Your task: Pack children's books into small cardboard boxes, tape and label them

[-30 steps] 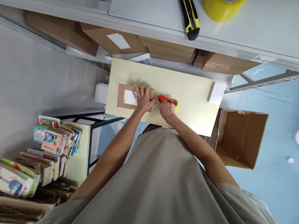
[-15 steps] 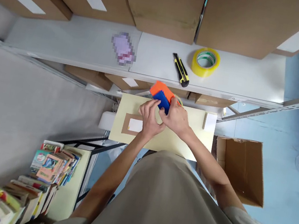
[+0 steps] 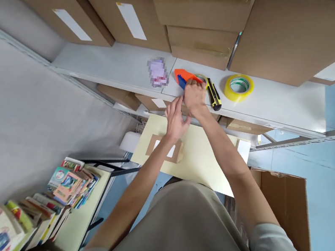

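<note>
My right hand [image 3: 195,96] is closed around an orange and blue tape dispenser [image 3: 185,75], with part of a tape roll showing beyond the fingers. The dispenser is at the grey shelf [image 3: 274,102]; whether it rests on the surface I cannot tell. Just below, my left hand [image 3: 175,120] has its fingers apart and holds nothing. A yellow and black utility knife [image 3: 213,94] lies right beside the dispenser. Under my left forearm, a small cardboard box [image 3: 177,152] with a white label sits on the pale yellow table [image 3: 200,161].
A roll of yellow tape [image 3: 247,91] and a blurred-out lilac item [image 3: 158,71] lie on the shelf. Large cardboard boxes [image 3: 272,36] stand behind them. An open carton [image 3: 289,201] is at the right, and rows of books [image 3: 67,186] stand at the lower left.
My right hand has carried the tape dispenser from above the table up to the shelf, beside the knife. My left hand has come away from the dispenser and opened.
</note>
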Tool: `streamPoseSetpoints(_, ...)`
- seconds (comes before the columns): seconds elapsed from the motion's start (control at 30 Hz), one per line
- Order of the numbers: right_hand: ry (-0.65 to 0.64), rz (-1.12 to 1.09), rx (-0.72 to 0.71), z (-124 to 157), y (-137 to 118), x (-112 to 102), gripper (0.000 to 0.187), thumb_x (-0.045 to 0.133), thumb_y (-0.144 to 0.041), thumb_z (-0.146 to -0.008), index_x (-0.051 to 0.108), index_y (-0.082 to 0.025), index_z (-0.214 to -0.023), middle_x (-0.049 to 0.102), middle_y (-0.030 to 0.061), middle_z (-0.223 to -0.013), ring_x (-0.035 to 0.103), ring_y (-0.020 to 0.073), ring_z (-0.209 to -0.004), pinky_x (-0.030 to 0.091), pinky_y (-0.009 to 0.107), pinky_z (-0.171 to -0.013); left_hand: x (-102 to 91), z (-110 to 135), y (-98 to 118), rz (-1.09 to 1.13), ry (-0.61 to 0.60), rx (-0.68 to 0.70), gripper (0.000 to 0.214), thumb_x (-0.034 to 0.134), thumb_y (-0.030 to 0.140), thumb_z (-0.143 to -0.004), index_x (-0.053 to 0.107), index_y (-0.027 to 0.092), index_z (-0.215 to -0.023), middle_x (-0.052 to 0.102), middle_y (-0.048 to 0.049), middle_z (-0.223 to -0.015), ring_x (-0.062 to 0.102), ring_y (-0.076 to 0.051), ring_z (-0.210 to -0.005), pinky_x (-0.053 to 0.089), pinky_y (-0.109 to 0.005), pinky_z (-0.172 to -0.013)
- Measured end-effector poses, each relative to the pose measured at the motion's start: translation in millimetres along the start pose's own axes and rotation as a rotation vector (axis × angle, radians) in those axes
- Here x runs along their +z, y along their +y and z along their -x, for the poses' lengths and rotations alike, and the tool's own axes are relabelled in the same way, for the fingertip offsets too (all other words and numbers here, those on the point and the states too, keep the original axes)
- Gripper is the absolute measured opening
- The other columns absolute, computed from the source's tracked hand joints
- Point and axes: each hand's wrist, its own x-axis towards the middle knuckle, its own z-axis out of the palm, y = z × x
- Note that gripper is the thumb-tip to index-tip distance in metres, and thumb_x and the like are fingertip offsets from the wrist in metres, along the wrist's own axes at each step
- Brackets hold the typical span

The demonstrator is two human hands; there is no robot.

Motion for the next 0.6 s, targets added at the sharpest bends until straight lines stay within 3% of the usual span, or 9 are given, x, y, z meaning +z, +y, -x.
streamPoseSetpoints(0.13,0.138,-0.029,-0.005,13.2,-6.0,-16.0,0.060,0.030,-0.013,-0.113,0.053,0.010,-0.164,0.071,0.0355,-0.144,0.067,0.0441,-0.142,0.045,0.071,-0.126,25.5,38.9,-44.1,0.028,-0.066,-0.077,0.083,0.063,0.029,-0.103,0.037,0.016,-0.181,0.048,-0.0210,-0.183,0.040,-0.039,-0.174,0.029,-0.056,-0.146)
streamPoseSetpoints(0.2,0.204,-0.070,-0.011,43.2,-8.1,-15.2,0.064,0.024,-0.015,-0.116,0.051,0.006,-0.169,0.065,0.0335,-0.155,0.062,0.0432,-0.148,0.043,0.066,-0.130,38.3,68.0,-75.7,0.041,-0.116,-0.138,0.083,0.063,0.032,-0.104,0.036,0.013,-0.181,0.047,-0.0231,-0.184,0.039,-0.038,-0.176,0.029,-0.056,-0.147)
streamPoseSetpoints(0.27,0.198,-0.129,-0.035,89.3,-6.8,5.0,0.063,0.022,-0.024,-0.120,0.050,0.000,-0.171,0.064,0.0296,-0.157,0.061,0.0426,-0.147,0.043,0.064,-0.130,49.7,105.4,-108.6,0.063,-0.166,-0.201,0.081,0.063,0.039,-0.107,0.037,0.013,-0.180,0.046,-0.0248,-0.184,0.038,-0.038,-0.177,0.029,-0.056,-0.147)
streamPoseSetpoints(0.37,-0.102,-0.239,-0.036,178.0,-4.1,68.8,0.058,0.026,-0.022,-0.119,0.056,-0.002,-0.164,0.072,0.0275,-0.144,0.065,0.0401,-0.139,0.045,0.061,-0.125,63.0,167.3,-147.2,0.079,-0.247,-0.249,0.077,0.060,0.052,-0.112,0.042,0.016,-0.178,0.047,-0.0229,-0.184,0.034,-0.038,-0.179,0.028,-0.057,-0.149)
streamPoseSetpoints(0.47,-0.613,-0.263,0.018,263.9,-12.0,134.5,0.057,0.037,-0.011,-0.111,0.055,0.007,-0.162,0.077,0.0336,-0.136,0.071,0.0382,-0.133,0.048,0.052,-0.119,72.9,213.8,-163.6,0.050,-0.347,-0.236,0.073,0.055,0.055,-0.114,0.046,0.019,-0.178,0.047,-0.0184,-0.186,0.029,-0.036,-0.182,0.023,-0.057,-0.151)
streamPoseSetpoints(0.53,-0.889,-0.278,0.024,302.4,-23.2,160.6,0.066,0.041,-0.009,-0.108,0.045,0.012,-0.170,0.077,0.0373,-0.138,0.073,0.0378,-0.136,0.048,0.049,-0.119,77.9,229.8,-165.1,0.032,-0.398,-0.233,0.071,0.054,0.052,-0.115,0.048,0.019,-0.177,0.044,-0.0165,-0.188,0.027,-0.035,-0.183,0.021,-0.058,-0.151)
streamPoseSetpoints(0.6,-1.018,-0.323,0.011,321.2,-36.3,172.0,0.072,0.044,-0.010,-0.108,0.036,0.013,-0.176,0.076,0.0385,-0.142,0.074,0.0374,-0.140,0.048,0.046,-0.120,80.9,235.8,-164.4,0.025,-0.425,-0.234,0.070,0.055,0.050,-0.114,0.049,0.019,-0.176,0.041,-0.0155,-0.191,0.024,-0.035,-0.184,0.020,-0.058,-0.151)
